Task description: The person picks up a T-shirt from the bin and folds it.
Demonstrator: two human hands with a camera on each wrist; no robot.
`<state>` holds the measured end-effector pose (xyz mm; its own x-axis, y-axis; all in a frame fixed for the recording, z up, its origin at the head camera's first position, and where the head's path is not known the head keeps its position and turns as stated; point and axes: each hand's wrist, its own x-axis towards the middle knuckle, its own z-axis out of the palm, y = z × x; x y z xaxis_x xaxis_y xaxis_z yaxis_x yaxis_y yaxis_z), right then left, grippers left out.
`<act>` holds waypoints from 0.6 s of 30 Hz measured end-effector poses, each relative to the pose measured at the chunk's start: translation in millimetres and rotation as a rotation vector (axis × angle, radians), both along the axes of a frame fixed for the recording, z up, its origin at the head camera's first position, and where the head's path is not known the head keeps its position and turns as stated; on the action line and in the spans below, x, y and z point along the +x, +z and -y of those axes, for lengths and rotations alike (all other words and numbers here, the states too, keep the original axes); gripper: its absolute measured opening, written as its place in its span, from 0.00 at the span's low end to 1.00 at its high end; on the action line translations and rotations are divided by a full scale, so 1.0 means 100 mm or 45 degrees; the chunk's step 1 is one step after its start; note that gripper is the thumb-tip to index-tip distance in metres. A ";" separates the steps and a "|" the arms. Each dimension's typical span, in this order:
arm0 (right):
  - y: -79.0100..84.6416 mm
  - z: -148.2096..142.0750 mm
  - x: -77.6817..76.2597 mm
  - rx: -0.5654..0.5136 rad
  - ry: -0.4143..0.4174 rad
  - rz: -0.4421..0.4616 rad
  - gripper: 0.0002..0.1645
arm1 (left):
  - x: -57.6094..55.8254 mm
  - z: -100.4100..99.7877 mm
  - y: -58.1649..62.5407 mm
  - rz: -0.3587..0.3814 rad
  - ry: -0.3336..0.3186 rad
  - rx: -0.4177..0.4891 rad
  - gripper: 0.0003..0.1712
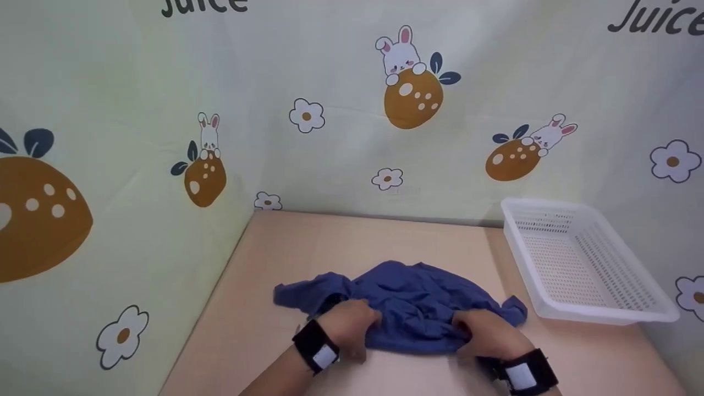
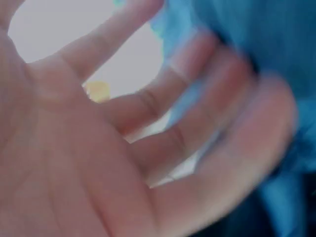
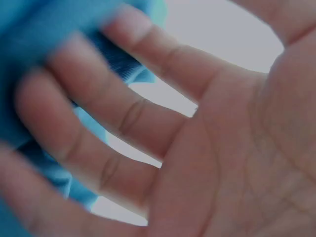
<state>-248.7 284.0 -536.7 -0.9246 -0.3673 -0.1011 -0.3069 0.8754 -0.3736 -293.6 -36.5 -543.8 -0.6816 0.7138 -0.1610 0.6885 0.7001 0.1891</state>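
A crumpled dark blue garment (image 1: 410,300) lies bunched on the table, with a sleeve-like end reaching out on either side. At its near left part is my left hand (image 1: 346,324); in the left wrist view its fingers (image 2: 163,103) are spread and slightly bent, tips against the blue fabric (image 2: 232,24). My right hand (image 1: 489,333) touches the near right edge. The right wrist view has its fingers (image 3: 98,98) apart and gently bent at the cloth (image 3: 29,44), with the thumb away from them. Neither palm has fabric in it. The fingertips are partly blurred.
A white perforated plastic basket (image 1: 583,258) stands on the right of the light tabletop (image 1: 330,242). Printed curtains (image 1: 330,154) with rabbits, fruit and flowers enclose the back and sides. Black bands (image 1: 316,346) circle both wrists.
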 end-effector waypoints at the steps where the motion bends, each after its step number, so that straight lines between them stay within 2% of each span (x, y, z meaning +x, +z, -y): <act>1: -0.04 0.00 0.03 0.036 -0.032 -0.036 0.31 | 0.00 -0.01 -0.05 -0.031 0.009 -0.030 0.30; 4: -0.17 -0.05 0.04 0.138 -0.163 -0.191 0.40 | -0.02 -0.01 -0.15 -0.142 0.022 -0.051 0.19; 8: -0.21 -0.20 -0.05 0.162 -0.290 -0.297 0.30 | -0.10 0.06 -0.15 -0.239 0.051 0.056 0.13; 11: -0.18 -0.32 -0.10 0.104 -0.353 -0.391 0.22 | -0.18 0.14 -0.07 -0.264 0.151 0.190 0.12; 14: -0.14 -0.40 -0.11 -0.006 -0.430 -0.603 0.18 | -0.24 0.24 0.05 -0.300 0.251 0.340 0.09; 16: -0.12 -0.43 -0.11 -0.092 -0.463 -0.750 0.18 | -0.28 0.32 0.13 -0.297 0.286 0.410 0.08; 18: -0.11 -0.45 -0.11 -0.174 -0.471 -0.836 0.18 | -0.30 0.40 0.20 -0.280 0.291 0.433 0.19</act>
<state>-259.9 328.7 -547.9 -0.8444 0.0077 0.5357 -0.1995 0.9234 -0.3278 -323.9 -76.5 -524.0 -0.8191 0.5288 0.2222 0.5735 0.7618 0.3012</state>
